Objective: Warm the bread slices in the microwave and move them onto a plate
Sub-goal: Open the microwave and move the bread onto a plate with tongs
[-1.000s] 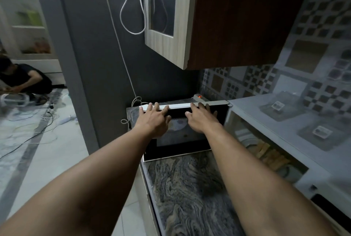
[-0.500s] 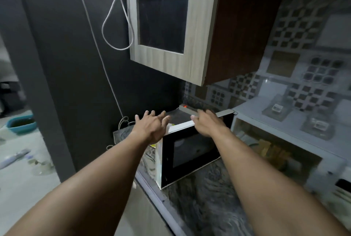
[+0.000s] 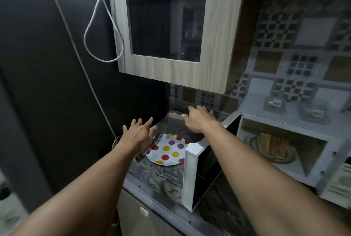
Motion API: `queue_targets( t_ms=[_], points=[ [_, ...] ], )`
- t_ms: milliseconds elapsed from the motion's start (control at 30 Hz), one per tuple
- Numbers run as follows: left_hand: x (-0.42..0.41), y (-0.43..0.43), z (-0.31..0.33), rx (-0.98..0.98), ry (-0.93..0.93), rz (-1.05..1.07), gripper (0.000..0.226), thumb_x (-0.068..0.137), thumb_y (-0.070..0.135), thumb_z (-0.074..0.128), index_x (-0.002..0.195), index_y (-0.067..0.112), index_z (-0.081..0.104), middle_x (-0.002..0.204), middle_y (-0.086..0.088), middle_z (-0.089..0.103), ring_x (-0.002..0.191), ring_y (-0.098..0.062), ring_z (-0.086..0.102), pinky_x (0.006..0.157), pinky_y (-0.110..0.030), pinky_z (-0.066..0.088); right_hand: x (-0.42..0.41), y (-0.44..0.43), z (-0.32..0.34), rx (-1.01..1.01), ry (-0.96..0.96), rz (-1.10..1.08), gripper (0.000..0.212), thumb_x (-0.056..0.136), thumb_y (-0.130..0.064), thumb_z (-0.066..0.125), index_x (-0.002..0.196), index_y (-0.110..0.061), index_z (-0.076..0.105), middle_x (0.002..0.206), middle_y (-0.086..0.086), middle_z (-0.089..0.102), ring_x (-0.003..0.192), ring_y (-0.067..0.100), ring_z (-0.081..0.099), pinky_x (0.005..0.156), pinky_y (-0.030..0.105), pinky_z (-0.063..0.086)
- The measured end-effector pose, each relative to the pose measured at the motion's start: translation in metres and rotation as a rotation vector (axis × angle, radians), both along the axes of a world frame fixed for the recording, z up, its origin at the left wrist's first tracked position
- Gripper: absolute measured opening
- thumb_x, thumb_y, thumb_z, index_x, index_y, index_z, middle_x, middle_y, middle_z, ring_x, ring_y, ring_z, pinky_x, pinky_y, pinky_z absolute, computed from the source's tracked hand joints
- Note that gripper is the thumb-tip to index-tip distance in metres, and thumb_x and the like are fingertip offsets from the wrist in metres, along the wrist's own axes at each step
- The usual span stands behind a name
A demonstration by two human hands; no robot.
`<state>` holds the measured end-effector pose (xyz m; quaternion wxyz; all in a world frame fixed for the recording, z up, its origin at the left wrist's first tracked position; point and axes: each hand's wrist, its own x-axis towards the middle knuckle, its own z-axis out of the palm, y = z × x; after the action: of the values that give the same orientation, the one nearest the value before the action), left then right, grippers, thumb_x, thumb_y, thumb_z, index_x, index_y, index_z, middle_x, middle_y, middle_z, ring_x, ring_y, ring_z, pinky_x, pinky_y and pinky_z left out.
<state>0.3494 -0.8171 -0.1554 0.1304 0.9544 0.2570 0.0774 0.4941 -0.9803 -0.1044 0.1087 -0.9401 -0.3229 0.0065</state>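
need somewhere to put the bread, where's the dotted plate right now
Head view: the polka-dot plate lies on the marble counter, left of the open microwave door, partly hidden by the left hand.

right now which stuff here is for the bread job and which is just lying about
For the job: bread inside the microwave, its open door, dotted plate on the counter, left hand and right hand, both empty.
Lying about: wall cabinet, white cable, power strip, clear tubs on the microwave.
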Motion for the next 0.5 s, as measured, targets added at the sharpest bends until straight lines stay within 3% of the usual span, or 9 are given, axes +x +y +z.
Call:
queue_targets(
  t_ms=[333, 500],
  points=[
    [0.037, 0.116, -0.027, -0.102, -0.001, -0.039, 0.059, 0.102, 0.054, 0.020, 0.156, 0.033, 0.014, 0.163, -0.011, 0.017, 0.151, -0.030, 0.006, 0.119, -0.058, 0.010, 0.014, 0.105, -0.017, 0.013, 0.026, -0.062, 0.061, 0.102, -0.044, 0.037, 0.155, -0.016, 0.026, 0.158, 0.018, 0.027, 0.146, 0.040, 0.022, 0.116, 0.062, 0.015],
    [0.067, 0.152, -0.055, -0.162, 0.036, -0.100, 0.058, 0.102, 0.051, 0.021, 0.156, 0.030, 0.016, 0.160, -0.012, 0.025, 0.148, -0.031, 0.020, 0.118, -0.051, 0.023, 0.024, 0.126, -0.039, 0.007, 0.061, -0.147, 0.059, 0.101, -0.041, 0.040, 0.152, -0.014, 0.030, 0.154, 0.019, 0.032, 0.141, 0.040, 0.029, 0.115, 0.059, 0.023]
  ],
)
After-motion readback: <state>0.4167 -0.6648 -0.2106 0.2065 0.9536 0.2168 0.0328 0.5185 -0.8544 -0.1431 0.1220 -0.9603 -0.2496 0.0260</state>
